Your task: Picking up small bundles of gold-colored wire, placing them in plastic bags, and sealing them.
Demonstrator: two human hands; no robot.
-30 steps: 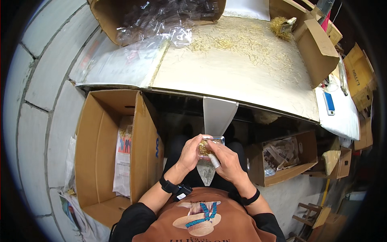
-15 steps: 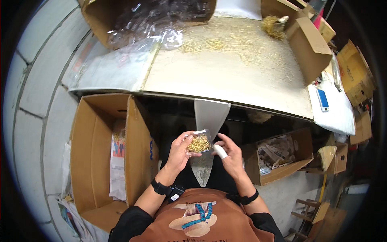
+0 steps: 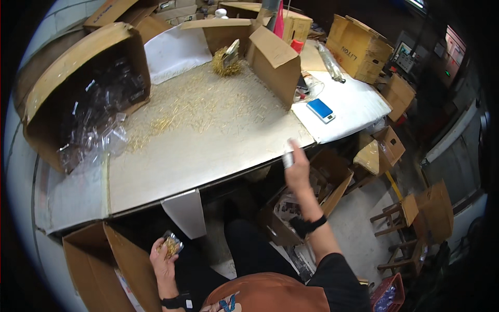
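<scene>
Low at the left, my left hand grips a small clear plastic box filled with gold-coloured metal pieces, which look like small hooks. My right hand is stretched forward over the table's front edge and holds nothing that I can see. Its fingers point away from me, slightly blurred, and one digit has a white wrap. A blue pocket scale lies beyond that hand, apart from it, on a white-covered surface. Many gold pieces are scattered over the pale tabletop.
A cardboard box of clear plastic boxes lies on its side at the far left. A bristly gold clump stands near a cardboard flap. Below the table are an open carton at left and another carton at right. Wooden stools stand farther right.
My hands have parted: the right went forward and right towards the scale, the left stayed low with the filled box. The view has swung to the right.
</scene>
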